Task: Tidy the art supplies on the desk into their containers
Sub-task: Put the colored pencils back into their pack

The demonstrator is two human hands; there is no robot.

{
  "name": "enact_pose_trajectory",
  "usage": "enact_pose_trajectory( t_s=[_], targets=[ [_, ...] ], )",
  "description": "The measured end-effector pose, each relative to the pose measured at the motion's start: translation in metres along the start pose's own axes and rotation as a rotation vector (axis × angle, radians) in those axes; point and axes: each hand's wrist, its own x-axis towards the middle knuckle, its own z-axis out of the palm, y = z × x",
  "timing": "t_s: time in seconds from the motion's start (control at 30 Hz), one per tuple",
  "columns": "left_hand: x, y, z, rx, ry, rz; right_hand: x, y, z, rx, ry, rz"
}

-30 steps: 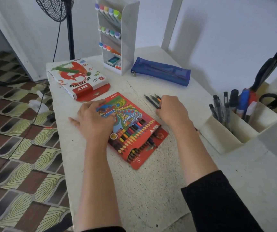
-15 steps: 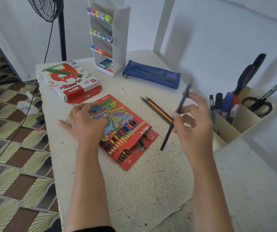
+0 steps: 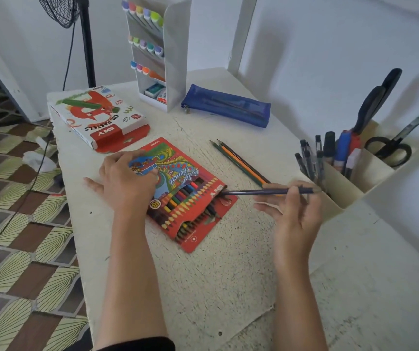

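Right hand [image 3: 291, 214] pinches a dark blue pencil [image 3: 261, 191] held left-right, tip at my pencil box [image 3: 178, 160]; left hand [image 3: 125, 183] presses flat on it.

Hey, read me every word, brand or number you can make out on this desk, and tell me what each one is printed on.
"OIL PASTELS": oil pastels box, upside down to the camera.
"DIY": same box, on its red flap.
"Colors Pencil": coloured pencil pack, curly script, second word uncertain.
"DIY": same pack, red edge.
"18": same pack, round badge.
Too small to read: fine print on the pack's bottom flap; labels on the small boxes in the white organiser.
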Motion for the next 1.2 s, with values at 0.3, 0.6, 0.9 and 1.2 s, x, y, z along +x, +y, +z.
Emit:
enact_pose_trajectory(
  t_s=[0.3,0.6,0.9,1.2],
  targets=[
    [0.000,-0.001,0.000,-0.009,-0.001,0.033,0.006,-0.001,-0.021,-0.341,-0.313,0.098],
    [0.002,-0.002,0.001,0.026,-0.034,0.067,0.000,0.023,0.013,-0.839,-0.293,-0.020],
    [0.000,0.001,0.000,0.027,-0.028,0.048,0.009,0.012,-0.015,-0.653,-0.451,0.084],
    [0.000,0.002,0.001,0.025,-0.021,0.044,-0.003,0.022,0.015,-0.831,-0.359,0.014]
  ],
)
